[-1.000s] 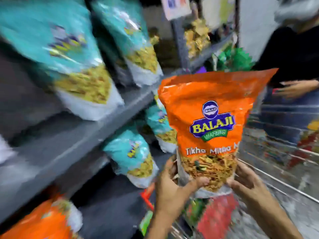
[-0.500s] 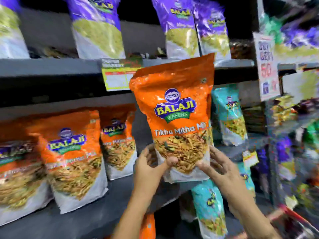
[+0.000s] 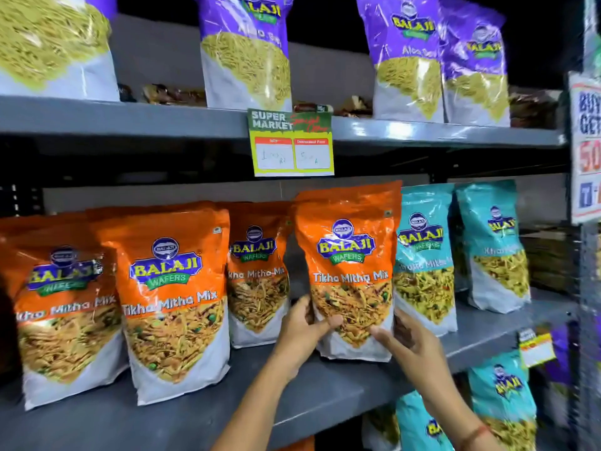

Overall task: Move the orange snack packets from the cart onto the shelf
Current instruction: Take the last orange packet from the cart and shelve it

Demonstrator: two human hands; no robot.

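Both hands hold one orange snack packet (image 3: 349,271) upright by its lower corners on the grey shelf (image 3: 201,415). The left hand (image 3: 300,333) has its grip closed on the bottom left side, thumb across the front. The right hand (image 3: 405,341) pinches the bottom right side. The packet stands well back from the shelf's front edge, between another orange packet (image 3: 258,275) and a teal packet (image 3: 424,262).

An orange snack packet (image 3: 349,255), labelled Tikha Mitha Mix with a clear window and white base, is standing upright at centre frame on the grey shelf (image 3: 195,415). It is sitting between another orange packet (image 3: 257,275) and a teal one, with two more orange packets (image 3: 172,297) standing toward the lower left.
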